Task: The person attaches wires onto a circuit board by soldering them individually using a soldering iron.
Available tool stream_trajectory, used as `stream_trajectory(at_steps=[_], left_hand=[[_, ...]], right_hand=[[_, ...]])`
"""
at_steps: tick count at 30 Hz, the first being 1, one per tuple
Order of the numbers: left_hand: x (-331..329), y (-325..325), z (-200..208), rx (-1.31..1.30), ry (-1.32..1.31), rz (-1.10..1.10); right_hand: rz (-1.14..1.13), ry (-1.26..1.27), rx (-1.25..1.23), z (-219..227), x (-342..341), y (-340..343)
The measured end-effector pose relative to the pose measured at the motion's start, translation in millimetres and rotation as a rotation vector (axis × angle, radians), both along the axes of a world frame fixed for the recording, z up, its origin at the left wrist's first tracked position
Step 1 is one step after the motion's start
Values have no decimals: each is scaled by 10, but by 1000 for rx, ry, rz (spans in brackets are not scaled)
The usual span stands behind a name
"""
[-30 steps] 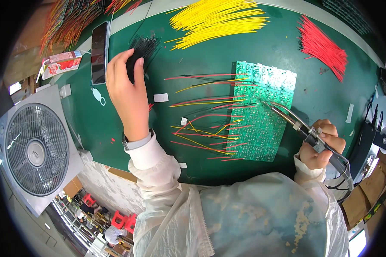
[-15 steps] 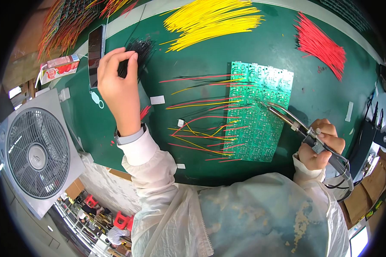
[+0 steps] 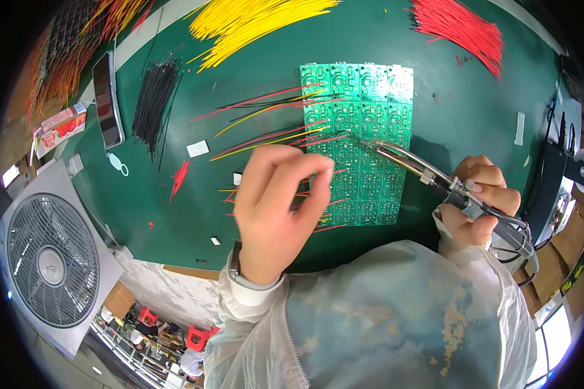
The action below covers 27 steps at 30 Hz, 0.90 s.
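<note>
My right hand (image 3: 480, 201) is wrapped round a soldering iron (image 3: 444, 185) that has a thin metal tube fixed along it. Its tip lies over the middle of a green circuit board panel (image 3: 386, 117). Red, yellow and black wires (image 3: 259, 107) stick out leftward from the panel's left part. Over the panel's lower left edge, my left hand (image 3: 279, 207) pinches thumb and forefinger together; whatever they hold is too small to make out. That hand hides part of the lower wires. A bundle of loose black wires (image 3: 154, 104) lies farther left.
Yellow wires (image 3: 253, 26) and red wires (image 3: 461, 32) lie in heaps along the far side of the green table (image 3: 240, 220). At left are a phone (image 3: 107, 97), a small carton (image 3: 60, 131) and a box fan (image 3: 52, 266). Short red wires (image 3: 180, 180) lie near a white label.
My left hand has come from the black wire bundle rightward and nearer, to the panel's left edge. The view has shifted. My right hand still holds the iron over the panel.
</note>
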State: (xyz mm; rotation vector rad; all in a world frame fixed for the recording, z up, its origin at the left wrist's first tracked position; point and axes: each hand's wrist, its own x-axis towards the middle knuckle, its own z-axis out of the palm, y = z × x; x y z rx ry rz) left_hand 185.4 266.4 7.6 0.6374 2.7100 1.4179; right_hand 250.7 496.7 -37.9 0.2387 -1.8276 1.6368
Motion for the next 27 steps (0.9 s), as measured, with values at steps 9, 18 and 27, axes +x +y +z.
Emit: stream_trajectory(at_steps=[9,18,27], left_hand=[[46,76,-252,-49,98,-42],[415,-14,-84,-122,248,-385],[470,88,-331,-181,349,-445]], right_hand=[[80,11,50,-38,132,33],[43,24,-17,-34,114,27],[-20,-3,-95,-40,63,47]])
